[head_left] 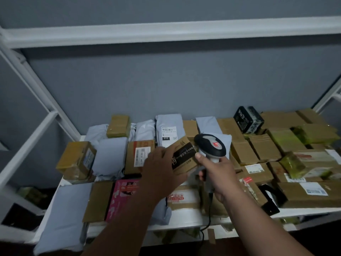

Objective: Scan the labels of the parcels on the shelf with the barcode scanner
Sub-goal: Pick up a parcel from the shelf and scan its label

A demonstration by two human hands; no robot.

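My right hand (220, 174) grips the handle of a grey and black barcode scanner (211, 146), whose head points left and down; its cable hangs below my wrist. My left hand (160, 170) holds a small brown cardboard box with a black band and printed characters (184, 156), tilted up just left of the scanner head. Several parcels cover the white shelf (184, 215): brown boxes, grey mailer bags, one grey bag with a white barcode label (168, 133) behind the held box, and a brown box with a white label (141, 157) to its left.
A pink box (122, 196) lies at the front left. A black box (248, 120) stands at the back right. Yellow-taped boxes crowd the right end. White shelf posts rise at both sides, and an upper shelf rail (166, 32) crosses overhead. A black object (269, 200) lies at the front right.
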